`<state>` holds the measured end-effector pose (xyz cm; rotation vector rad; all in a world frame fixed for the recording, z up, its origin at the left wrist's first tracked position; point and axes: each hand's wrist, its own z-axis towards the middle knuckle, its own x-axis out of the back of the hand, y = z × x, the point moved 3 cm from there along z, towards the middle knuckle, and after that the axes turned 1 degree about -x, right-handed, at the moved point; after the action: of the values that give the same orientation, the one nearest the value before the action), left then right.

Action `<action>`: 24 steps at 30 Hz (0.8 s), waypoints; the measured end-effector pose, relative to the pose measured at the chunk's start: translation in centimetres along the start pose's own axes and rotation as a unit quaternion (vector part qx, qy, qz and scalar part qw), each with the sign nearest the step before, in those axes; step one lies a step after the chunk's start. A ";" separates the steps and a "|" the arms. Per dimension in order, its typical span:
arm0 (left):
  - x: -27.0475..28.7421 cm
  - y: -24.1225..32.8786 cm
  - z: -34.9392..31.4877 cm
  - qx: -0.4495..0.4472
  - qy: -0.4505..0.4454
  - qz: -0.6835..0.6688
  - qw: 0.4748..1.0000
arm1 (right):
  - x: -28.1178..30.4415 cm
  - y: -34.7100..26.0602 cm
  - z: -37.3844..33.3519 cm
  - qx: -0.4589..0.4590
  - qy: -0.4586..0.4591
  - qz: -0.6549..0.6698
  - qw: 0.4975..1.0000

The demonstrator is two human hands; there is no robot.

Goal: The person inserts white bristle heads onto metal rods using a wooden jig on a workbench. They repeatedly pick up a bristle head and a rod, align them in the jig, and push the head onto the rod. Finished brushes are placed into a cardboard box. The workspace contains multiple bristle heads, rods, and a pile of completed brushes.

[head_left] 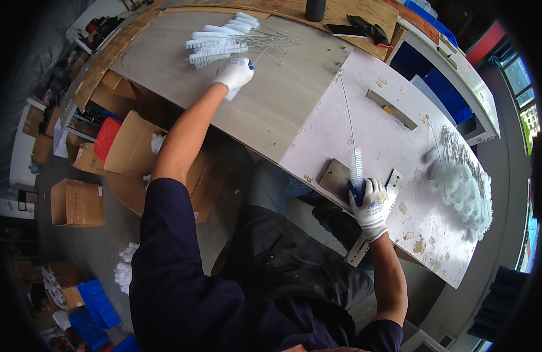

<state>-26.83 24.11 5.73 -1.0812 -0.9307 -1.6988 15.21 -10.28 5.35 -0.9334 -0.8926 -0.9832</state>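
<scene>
Between three and four o'clock in my view, my gloved right hand (369, 206) is clamped on the bristled end of a wire brush (356, 166), its stem running toward twelve, with a metal block (335, 178) at the hand's ten o'clock. Toward eleven, my gloved left hand (233, 75) is just beside the pile of brushes (215, 46), fingers curled, though I cannot tell whether they grip one.

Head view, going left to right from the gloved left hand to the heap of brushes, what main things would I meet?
Left hand in a white glove → flat metal block → right hand, gripping a brush → heap of white brushes.
</scene>
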 end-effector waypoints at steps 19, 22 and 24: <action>1.1 15.3 -3.9 0.207 -0.020 -0.590 0.781 | 0.1 1.1 -0.7 -0.074 0.062 0.023 0.995; 2.2 22.6 -6.1 0.184 -0.073 -0.663 0.722 | -0.1 1.5 -1.0 -0.082 0.084 0.043 0.992; 1.1 25.7 -6.7 0.160 -0.088 -0.709 0.681 | 0.3 2.0 -1.0 -0.100 0.100 0.081 0.987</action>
<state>-4.76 9.53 7.78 -0.0701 -2.4796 -2.3768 17.33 -10.76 4.82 -1.0390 -0.5469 -1.0181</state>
